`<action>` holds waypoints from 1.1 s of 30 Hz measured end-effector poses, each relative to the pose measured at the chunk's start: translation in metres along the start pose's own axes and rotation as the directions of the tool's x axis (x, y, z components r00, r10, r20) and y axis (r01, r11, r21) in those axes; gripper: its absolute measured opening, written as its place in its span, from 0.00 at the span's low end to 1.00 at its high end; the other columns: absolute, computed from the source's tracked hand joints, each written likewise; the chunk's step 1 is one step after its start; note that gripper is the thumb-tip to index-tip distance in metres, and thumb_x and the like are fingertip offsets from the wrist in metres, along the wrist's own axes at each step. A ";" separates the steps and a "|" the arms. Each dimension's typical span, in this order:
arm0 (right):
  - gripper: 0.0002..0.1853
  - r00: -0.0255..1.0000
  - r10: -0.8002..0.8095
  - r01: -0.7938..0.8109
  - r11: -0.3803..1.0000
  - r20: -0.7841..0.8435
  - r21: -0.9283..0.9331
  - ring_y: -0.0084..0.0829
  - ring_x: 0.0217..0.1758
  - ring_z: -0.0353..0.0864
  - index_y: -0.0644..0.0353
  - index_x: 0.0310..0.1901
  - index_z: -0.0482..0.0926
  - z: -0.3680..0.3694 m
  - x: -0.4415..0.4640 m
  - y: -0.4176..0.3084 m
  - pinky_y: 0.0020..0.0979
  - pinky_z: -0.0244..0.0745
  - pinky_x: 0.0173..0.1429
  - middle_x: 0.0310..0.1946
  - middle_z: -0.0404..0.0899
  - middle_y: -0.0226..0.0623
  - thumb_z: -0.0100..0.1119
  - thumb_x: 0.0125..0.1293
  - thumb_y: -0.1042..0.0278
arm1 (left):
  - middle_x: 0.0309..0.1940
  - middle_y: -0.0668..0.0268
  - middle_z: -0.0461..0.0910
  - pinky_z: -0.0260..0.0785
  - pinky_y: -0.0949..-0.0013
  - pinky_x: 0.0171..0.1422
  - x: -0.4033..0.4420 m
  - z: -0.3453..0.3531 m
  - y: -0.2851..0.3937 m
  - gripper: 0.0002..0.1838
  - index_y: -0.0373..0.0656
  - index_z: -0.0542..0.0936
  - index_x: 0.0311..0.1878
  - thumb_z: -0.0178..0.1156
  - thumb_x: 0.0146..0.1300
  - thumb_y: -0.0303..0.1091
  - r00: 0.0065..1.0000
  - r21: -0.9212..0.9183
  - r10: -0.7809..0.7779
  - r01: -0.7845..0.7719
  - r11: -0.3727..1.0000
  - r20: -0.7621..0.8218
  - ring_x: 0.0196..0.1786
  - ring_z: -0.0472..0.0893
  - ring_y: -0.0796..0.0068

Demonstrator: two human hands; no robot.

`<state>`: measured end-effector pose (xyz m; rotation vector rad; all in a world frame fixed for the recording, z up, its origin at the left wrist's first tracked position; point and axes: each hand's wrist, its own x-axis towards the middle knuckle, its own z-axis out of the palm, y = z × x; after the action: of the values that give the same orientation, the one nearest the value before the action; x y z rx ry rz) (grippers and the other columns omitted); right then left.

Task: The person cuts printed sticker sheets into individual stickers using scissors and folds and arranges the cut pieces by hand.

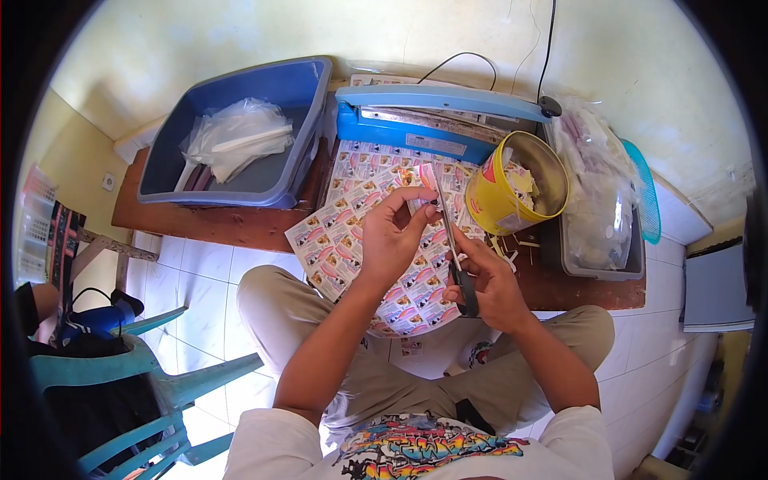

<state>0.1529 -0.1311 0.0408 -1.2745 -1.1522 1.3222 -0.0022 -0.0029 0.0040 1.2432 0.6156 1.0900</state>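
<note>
My right hand (494, 284) grips a pair of scissors (466, 292) by the dark handles, its long blades pointing up and away from me. Between the thumb and fingers of my left hand (390, 240) is the edge of a printed label sheet (336, 232), patterned with repeated red, white and brown labels. The blades lie along the sheet's right part, close to my left fingertips. How far the blades are parted cannot be made out. Part of the sheet hangs down over my lap. Just right of the blades stands a yellow tin (500, 200) with paper scraps inside.
A blue impulse sealer (432, 144) sits at the back of the low wooden bench (232, 220). On the left is a blue tub (152, 180) with clear plastic bags (240, 136). A grey bin (624, 272) of plastic packs stands right. A green chair (152, 372) is at lower left.
</note>
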 end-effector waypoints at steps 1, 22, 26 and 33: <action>0.54 1.000 0.003 -0.003 1.000 0.001 0.001 0.24 0.52 0.75 0.63 0.82 0.59 0.000 0.000 0.000 0.27 0.78 0.57 0.61 0.70 0.33 0.83 0.56 0.72 | 0.47 0.60 0.86 0.82 0.70 0.57 0.000 0.000 0.000 0.10 0.32 0.82 0.55 0.62 0.73 0.17 1.000 0.015 -0.004 0.004 1.000 -0.002 0.49 0.87 0.73; 0.54 1.000 -0.014 0.014 1.000 -0.013 0.025 0.23 0.51 0.76 0.63 0.82 0.59 -0.001 0.003 0.005 0.27 0.79 0.56 0.61 0.70 0.33 0.83 0.57 0.69 | 0.51 0.59 0.85 0.84 0.66 0.61 0.003 -0.001 -0.007 0.09 0.31 0.83 0.54 0.63 0.73 0.17 1.000 -0.016 0.008 -0.008 1.000 0.016 0.53 0.85 0.74; 0.54 1.000 0.009 -0.008 0.999 -0.013 0.034 0.22 0.52 0.76 0.62 0.82 0.59 -0.001 0.002 0.006 0.26 0.79 0.56 0.61 0.70 0.33 0.83 0.56 0.71 | 0.51 0.59 0.85 0.84 0.66 0.61 0.002 0.000 -0.007 0.09 0.31 0.83 0.54 0.63 0.73 0.18 1.000 -0.022 -0.003 0.003 1.000 0.013 0.53 0.85 0.74; 0.52 0.998 -0.062 0.062 0.998 -0.010 -0.023 0.20 0.47 0.80 0.55 0.82 0.60 0.000 0.003 0.008 0.26 0.84 0.58 0.56 0.70 0.34 0.78 0.58 0.82 | 0.45 0.63 0.88 0.81 0.74 0.53 0.003 0.002 -0.008 0.09 0.33 0.85 0.53 0.64 0.72 0.19 0.999 -0.033 0.048 -0.049 0.998 -0.021 0.45 0.86 0.82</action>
<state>0.1528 -0.1291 0.0323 -1.2507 -1.1924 1.2591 0.0034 -0.0012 -0.0029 1.2248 0.5825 1.1496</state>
